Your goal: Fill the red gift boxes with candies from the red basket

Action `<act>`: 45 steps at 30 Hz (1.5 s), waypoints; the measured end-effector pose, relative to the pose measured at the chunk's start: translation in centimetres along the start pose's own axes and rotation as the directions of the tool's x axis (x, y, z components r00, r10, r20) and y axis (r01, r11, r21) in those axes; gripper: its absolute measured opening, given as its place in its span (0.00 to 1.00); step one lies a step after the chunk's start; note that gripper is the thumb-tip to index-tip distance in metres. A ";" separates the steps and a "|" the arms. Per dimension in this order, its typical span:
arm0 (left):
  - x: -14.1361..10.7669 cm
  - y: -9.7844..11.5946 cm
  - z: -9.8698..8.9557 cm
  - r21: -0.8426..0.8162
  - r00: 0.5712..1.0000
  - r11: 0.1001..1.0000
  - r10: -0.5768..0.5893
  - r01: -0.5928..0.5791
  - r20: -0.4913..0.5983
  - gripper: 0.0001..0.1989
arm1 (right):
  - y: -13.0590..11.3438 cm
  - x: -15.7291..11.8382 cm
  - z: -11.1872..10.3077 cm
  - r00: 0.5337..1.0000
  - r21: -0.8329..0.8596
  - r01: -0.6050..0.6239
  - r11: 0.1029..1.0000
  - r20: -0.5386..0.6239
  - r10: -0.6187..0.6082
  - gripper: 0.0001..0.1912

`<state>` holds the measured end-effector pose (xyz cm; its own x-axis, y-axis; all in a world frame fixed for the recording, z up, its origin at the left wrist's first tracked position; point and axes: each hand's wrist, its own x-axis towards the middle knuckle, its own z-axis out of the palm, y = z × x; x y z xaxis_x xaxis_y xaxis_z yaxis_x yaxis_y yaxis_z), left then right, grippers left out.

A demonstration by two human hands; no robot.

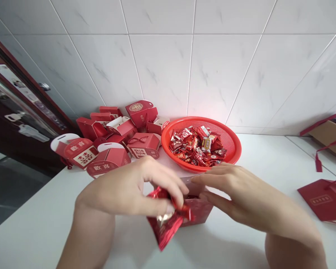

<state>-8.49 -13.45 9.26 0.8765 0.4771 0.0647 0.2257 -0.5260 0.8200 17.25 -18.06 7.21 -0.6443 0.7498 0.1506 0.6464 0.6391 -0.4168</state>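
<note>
Left grip (126,186) near edge of box (199,213)

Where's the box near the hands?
Head view, just right of lower centre: the red box stands on the counter between the left hand and right hand, this side of the red basket.

A single view looks forward and down from the person's head, near the left hand (140,186) and right hand (235,192), across the white tabletop (36,228) toward the tiled wall (162,67) filling its upper part
</note>
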 end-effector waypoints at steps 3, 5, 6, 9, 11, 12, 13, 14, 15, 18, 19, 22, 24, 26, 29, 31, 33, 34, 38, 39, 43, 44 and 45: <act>0.7 -0.5 -0.6 -0.130 0.973 0.991 -0.057 0.029 -0.222 0.07 | 0.3 0.1 -0.6 0.996 0.179 -0.054 0.982 -0.055 0.064 0.10; 1.1 -0.8 -0.5 -0.192 0.945 0.981 -0.093 0.033 -0.312 0.06 | 0.3 0.3 -0.7 0.990 0.294 -0.081 0.952 -0.090 0.112 0.11; 1.3 -0.9 -0.4 -0.213 0.934 0.977 -0.101 0.028 -0.344 0.06 | 0.3 0.5 -0.7 0.986 0.355 -0.086 0.931 -0.102 0.130 0.11; 1.7 -0.8 0.0 -0.247 0.903 0.969 -0.104 -0.002 -0.417 0.07 | 0.3 0.8 -0.5 0.978 0.531 -0.067 0.845 -0.131 0.160 0.10; 1.7 -0.6 0.2 -0.260 0.890 0.966 -0.106 -0.014 -0.443 0.07 | 0.3 1.0 -0.3 0.975 0.608 -0.045 0.792 -0.146 0.167 0.10; 1.7 -0.4 0.2 -0.266 0.886 0.964 -0.112 -0.014 -0.451 0.08 | 0.4 1.1 -0.2 0.975 0.632 -0.034 0.774 -0.151 0.165 0.09; 1.6 -0.3 0.2 -0.276 0.881 0.961 -0.121 -0.011 -0.457 0.09 | 0.5 1.2 -0.2 0.975 0.648 -0.022 0.761 -0.155 0.160 0.09; 1.5 -0.2 0.2 -0.286 0.876 0.958 -0.134 -0.004 -0.463 0.11 | 0.5 1.3 -0.1 0.976 0.659 -0.010 0.752 -0.156 0.150 0.09; 1.4 -0.2 0.2 -0.294 0.869 0.956 -0.150 0.005 -0.472 0.13 | 0.6 1.4 -0.1 0.979 0.667 0.001 0.745 -0.153 0.136 0.09; 1.1 -0.3 0.2 -0.315 0.845 0.949 -0.198 0.038 -0.497 0.18 | 0.8 1.7 -0.2 0.982 0.674 0.031 0.738 -0.159 0.104 0.08; 1.1 -0.4 0.2 -0.323 0.842 0.945 -0.209 0.044 -0.497 0.18 | 0.9 1.8 -0.2 0.980 0.673 0.033 0.739 -0.167 0.109 0.08; 1.2 -0.7 0.2 -0.344 0.844 0.938 -0.221 0.046 -0.489 0.20 | 1.0 2.1 -0.1 0.970 0.679 0.018 0.734 -0.191 0.153 0.08; 1.3 -0.7 0.4 -0.332 0.840 0.942 -0.221 0.052 -0.495 0.22 | 1.2 2.2 0.0 0.965 0.709 0.025 0.705 -0.200 0.167 0.10; 1.5 -0.7 0.6 -0.325 0.839 0.944 -0.219 0.053 -0.497 0.23 | 1.3 2.3 0.2 0.965 0.760 0.048 0.649 -0.202 0.165 0.12; 1.7 -0.7 0.9 -0.327 0.848 0.944 -0.207 0.043 -0.488 0.26 | 1.4 2.4 0.5 0.965 0.818 0.070 0.572 -0.201 0.170 0.14; 1.8 -0.6 1.1 -0.321 0.860 0.946 -0.198 0.042 -0.471 0.27 | 1.2 2.5 0.6 0.963 0.822 0.072 0.565 -0.204 0.174 0.15; 1.8 -0.6 1.2 -0.306 0.868 0.951 -0.191 0.048 -0.459 0.28 | 1.0 2.7 0.7 0.955 0.796 0.078 0.601 -0.233 0.185 0.14; 1.7 -0.5 1.2 -0.287 0.868 0.957 -0.183 0.049 -0.462 0.28 | 0.9 2.7 0.7 0.946 0.773 0.082 0.629 -0.259 0.195 0.13; 1.0 -0.2 0.8 -0.102 0.856 0.992 -0.121 0.080 -0.503 0.24 | 0.9 2.2 0.1 0.890 0.678 0.104 0.728 -0.391 0.237 0.14; 0.8 -0.1 0.6 -0.034 0.858 0.994 -0.104 0.101 -0.503 0.19 | 1.0 1.9 -0.2 0.875 0.664 0.107 0.740 -0.416 0.246 0.14; 0.1 0.4 0.1 0.177 0.864 0.967 -0.073 0.184 -0.498 0.13 | 1.5 0.1 -1.8 0.868 0.593 0.081 0.802 -0.438 0.236 0.12; 0.1 0.5 0.1 0.189 0.858 0.956 -0.100 0.222 -0.504 0.14 | 1.5 -0.3 -2.2 0.882 0.573 0.078 0.816 -0.422 0.212 0.10; 0.2 0.5 0.1 0.188 0.852 0.945 -0.143 0.269 -0.503 0.14 | 1.5 -0.6 -2.6 0.898 0.559 0.077 0.826 -0.399 0.186 0.09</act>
<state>-8.18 -13.71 9.61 0.5010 0.8358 0.2244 0.5286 -0.5009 0.6853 19.65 -17.13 8.79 -0.2950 0.8605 0.4153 0.2554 0.4899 -0.8336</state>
